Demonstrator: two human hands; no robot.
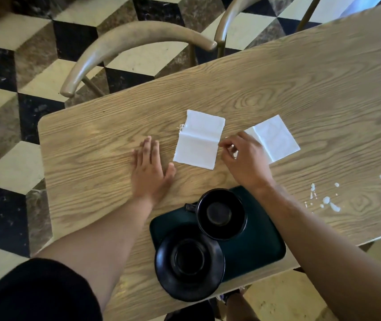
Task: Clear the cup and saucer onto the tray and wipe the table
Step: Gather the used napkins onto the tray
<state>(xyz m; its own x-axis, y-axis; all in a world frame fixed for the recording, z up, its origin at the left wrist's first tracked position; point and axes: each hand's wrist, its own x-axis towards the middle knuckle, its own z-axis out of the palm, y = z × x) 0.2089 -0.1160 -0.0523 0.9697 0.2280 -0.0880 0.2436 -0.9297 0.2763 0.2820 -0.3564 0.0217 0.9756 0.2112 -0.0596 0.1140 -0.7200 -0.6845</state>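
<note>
So the black cup [221, 214] and saucer [189, 262] are already parked on the dark tray [257, 242], leaving the wiping. The left hand [150, 170] is laid flat and open on the wooden table [300, 89], probably as a brace, while the right hand [245, 158] is pinched at the edge of a white napkin [198, 140], likely meant for the white spill [328, 201] nearby.

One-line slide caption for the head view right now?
Black cup and saucer on the tray; right hand between two napkins, left hand flat on table, white spill unwiped.

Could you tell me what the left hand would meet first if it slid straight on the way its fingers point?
Probably nothing on the table: the left hand lies flat, fingers aimed at the far edge, with bare wood ahead. The napkin sits off to its right.
</note>
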